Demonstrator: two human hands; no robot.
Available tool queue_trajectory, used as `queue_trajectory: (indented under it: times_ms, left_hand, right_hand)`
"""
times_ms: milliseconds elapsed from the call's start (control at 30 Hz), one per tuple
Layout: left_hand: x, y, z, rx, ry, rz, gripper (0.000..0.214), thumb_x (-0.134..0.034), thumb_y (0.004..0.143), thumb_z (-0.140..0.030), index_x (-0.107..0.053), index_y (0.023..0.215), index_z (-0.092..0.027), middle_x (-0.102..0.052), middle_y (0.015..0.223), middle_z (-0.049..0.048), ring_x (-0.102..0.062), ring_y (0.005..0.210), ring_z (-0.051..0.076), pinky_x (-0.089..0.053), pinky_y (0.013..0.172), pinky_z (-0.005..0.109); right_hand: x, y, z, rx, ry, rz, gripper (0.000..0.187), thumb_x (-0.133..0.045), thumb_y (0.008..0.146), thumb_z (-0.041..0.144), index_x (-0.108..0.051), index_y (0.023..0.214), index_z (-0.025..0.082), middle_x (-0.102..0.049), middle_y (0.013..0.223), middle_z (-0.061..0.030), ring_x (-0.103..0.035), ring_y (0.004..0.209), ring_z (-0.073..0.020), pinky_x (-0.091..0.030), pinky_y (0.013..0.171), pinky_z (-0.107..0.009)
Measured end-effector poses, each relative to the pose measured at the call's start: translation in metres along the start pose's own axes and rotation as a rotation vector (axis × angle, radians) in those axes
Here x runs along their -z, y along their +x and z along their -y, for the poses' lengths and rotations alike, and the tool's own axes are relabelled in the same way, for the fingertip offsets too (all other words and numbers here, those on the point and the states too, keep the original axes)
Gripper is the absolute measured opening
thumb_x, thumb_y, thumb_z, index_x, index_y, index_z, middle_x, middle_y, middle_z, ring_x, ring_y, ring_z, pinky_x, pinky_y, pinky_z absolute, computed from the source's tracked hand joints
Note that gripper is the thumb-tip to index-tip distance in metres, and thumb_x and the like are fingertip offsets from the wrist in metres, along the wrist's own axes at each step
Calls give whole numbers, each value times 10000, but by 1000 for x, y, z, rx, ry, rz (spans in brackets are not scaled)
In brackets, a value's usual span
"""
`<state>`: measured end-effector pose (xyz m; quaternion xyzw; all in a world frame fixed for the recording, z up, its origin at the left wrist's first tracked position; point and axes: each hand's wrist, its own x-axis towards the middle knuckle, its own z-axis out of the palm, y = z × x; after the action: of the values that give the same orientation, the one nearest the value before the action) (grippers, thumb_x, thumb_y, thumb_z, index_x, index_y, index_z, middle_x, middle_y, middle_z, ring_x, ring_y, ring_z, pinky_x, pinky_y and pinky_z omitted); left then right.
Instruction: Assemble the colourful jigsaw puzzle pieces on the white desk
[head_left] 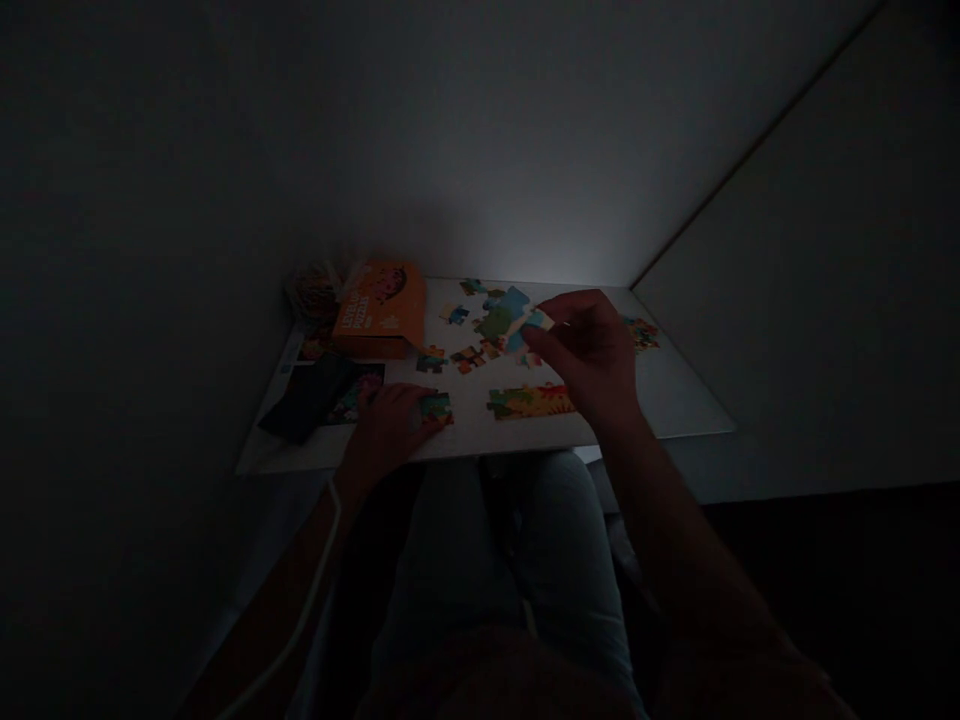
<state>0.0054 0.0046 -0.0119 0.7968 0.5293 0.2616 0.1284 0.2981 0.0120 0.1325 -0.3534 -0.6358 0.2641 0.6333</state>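
Observation:
My right hand (596,355) is raised over the table, thumb and fingers pinching a light blue and cream puzzle piece (534,322). Below it lie a joined strip of yellow, red and green puzzle pieces (529,402) and several loose puzzle pieces (468,359). A larger blue and green puzzle section (504,312) sits just behind the held piece, partly hidden by it. Near the front edge, my left hand (388,425) rests on the table, its thumb and forefinger closed about a green puzzle piece (437,408). Its other fingers are hard to make out in the dim light.
An orange puzzle box (382,310) stands at the back left beside a bundle of pale strands (313,290). A dark flat object (309,398) lies left of my left hand. More colourful pieces (642,334) lie at the right. Walls border the white table (667,400).

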Motion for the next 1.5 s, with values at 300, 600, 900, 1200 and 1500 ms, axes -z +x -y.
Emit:
queue_trajectory:
  times_ms: [300,600,900,1200,1500]
  left_hand:
    - [0,6,12,-107,-175,-25,393,-776,1017,-510,-735,1374,-352,-808,1426,104,-775,1322,414,-588,1205,620]
    - [6,7,3,-50,-269,-18,436,-781,978,-570,-698,1359,-374,-769,1421,101,-782,1281,410,-603,1214,635]
    - [5,6,5,-63,-263,-73,418,-750,1034,-489,-627,1415,-365,-743,1446,98,-768,1327,389,-591,1255,629]
    - [5,7,5,-76,-263,-62,382,-716,1070,-509,-693,1376,-280,-782,1407,129,-762,1358,375,-601,1256,608]
    - [4,1,2,-96,-207,-36,316,-779,1111,-448,-731,1336,-231,-802,1337,121,-764,1283,323,-619,1194,510]
  right_hand:
    - [32,-20,60,76,-58,-123,399,-1027,966,559,-698,1051,349,-825,953,50,-822,803,-190,-699,686,-335]
    - [45,-22,70,87,-58,-129,421,-1006,1000,553,-645,1052,345,-814,949,53,-810,770,-175,-733,732,-346]
    - [46,-28,67,46,-59,-163,473,-1043,942,601,-654,1036,348,-810,945,56,-799,766,-179,-765,768,-362]
    - [52,-30,54,51,-116,-148,448,-1007,973,590,-644,1065,344,-781,967,41,-812,814,-182,-727,701,-327]
    - [74,-30,19,0,-143,-190,408,-1038,936,534,-699,1075,354,-812,1011,16,-821,838,-222,-726,697,-370]
